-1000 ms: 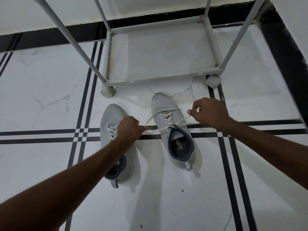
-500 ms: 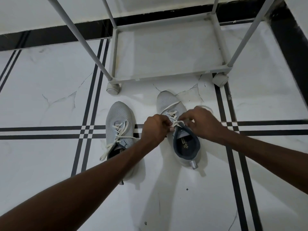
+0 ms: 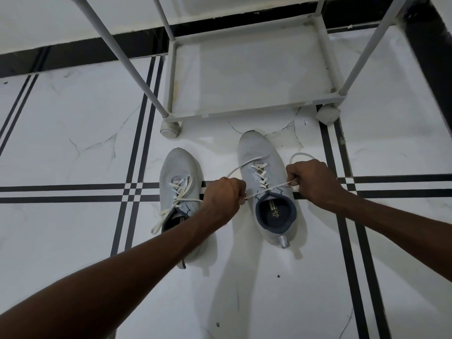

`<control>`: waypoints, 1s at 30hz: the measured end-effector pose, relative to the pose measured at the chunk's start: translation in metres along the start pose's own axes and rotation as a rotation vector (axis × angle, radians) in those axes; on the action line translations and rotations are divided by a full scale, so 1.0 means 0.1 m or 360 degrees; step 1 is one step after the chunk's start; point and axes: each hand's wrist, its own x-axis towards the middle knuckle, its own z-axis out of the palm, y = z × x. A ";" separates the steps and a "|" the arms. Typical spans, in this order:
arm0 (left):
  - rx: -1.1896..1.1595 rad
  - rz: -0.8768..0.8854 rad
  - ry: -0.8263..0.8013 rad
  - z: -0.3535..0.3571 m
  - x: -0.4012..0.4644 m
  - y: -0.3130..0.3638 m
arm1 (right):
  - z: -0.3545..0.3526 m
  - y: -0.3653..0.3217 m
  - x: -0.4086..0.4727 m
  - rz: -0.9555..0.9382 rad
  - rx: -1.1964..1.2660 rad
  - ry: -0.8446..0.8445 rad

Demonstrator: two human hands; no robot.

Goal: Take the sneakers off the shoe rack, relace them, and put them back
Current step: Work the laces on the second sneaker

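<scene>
**Both hands pulling the lace on the right-hand sneaker**

You are looking down at a white marble floor crossed by dark double stripes. The pale shoe rack is standing at the top, its bottom shelf holding nothing, its feet just beyond the toes. Both grey sneakers are sitting on the floor in front of it, toes toward the rack. The left sneaker is lying partly under your left forearm, its laces loose and trailing. The right sneaker is sitting between your hands. Your left hand is pinching one end of the white lace, and your right hand is gripping the other, stretching it across the tongue
</scene>
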 end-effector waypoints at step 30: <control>-0.2323 -0.0390 -0.0316 -0.10 0.44 0.15 | -0.24 -0.48 0.03 0.0281 0.1625 -0.0229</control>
